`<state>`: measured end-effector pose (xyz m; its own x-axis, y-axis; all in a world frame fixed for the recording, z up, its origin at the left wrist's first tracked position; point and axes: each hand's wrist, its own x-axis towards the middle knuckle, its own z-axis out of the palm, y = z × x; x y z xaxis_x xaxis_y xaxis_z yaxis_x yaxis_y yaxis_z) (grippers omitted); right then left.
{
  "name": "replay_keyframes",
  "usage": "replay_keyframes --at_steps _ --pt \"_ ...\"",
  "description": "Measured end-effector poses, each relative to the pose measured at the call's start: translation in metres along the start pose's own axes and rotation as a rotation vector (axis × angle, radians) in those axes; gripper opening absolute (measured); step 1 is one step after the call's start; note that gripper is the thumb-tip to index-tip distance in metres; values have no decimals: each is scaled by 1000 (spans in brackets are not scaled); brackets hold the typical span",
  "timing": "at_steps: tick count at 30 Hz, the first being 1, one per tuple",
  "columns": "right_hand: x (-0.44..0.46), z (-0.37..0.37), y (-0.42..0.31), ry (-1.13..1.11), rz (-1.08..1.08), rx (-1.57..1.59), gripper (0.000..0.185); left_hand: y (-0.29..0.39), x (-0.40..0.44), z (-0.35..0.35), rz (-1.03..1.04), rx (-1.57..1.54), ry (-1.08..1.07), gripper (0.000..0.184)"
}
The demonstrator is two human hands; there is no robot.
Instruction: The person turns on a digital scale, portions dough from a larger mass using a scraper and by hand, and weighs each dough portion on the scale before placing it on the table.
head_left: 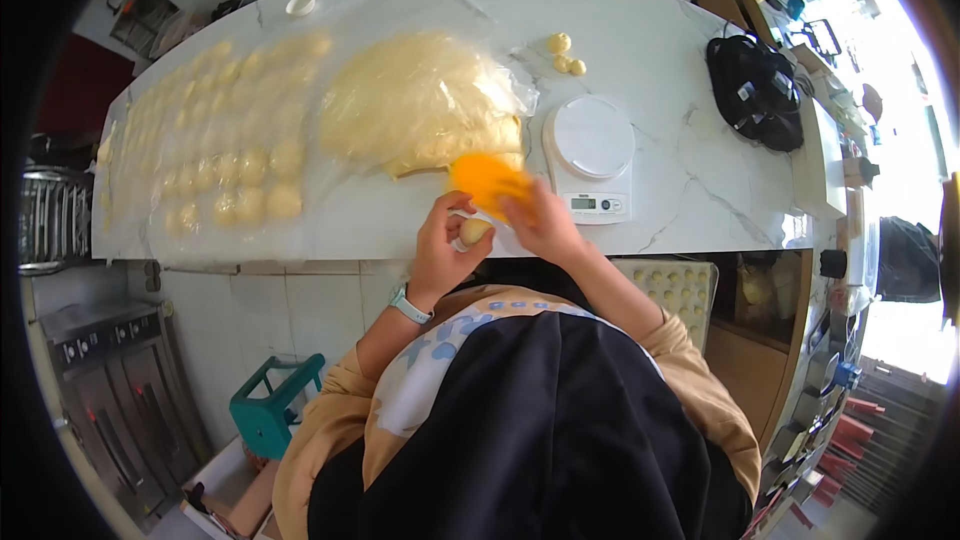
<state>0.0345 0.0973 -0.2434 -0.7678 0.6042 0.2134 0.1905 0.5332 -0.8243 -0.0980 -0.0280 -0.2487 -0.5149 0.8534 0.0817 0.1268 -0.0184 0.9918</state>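
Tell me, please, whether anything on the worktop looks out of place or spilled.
A black fabric item at the right end of the worktop looks out of place, since it shares the surface with dough. I see no spill.

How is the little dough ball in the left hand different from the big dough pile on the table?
The dough ball is small; the dough pile is far bigger. The ball is in the left hand, while the pile lies on the table, mostly under clear plastic. Both are pale yellow.
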Motion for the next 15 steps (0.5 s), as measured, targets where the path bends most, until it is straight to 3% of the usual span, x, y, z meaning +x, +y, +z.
replay_keyframes --at_steps 2,3,4,6,9,12,15 --pt "-10 -16 12 464 -23 56 31 19 13 16 -57 -25 -105 28" --pt "-15 -31 9 579 93 147 35 16 28 28 -9 -191 -145 30" --pt "-17 -47 6 698 206 240 39 14 44 39 -110 -265 -184 34" --pt "-24 -76 9 842 190 88 41 31 78 61 -303 -410 -272 44" --pt "-38 -102 3 966 209 25 41 25 104 88 -261 -473 -375 57" --pt "-56 -113 7 1052 250 60 42 20 98 88 -201 -394 -460 58" --pt "-76 -120 22 1110 290 27 42 5 77 74 -100 -272 -318 42"
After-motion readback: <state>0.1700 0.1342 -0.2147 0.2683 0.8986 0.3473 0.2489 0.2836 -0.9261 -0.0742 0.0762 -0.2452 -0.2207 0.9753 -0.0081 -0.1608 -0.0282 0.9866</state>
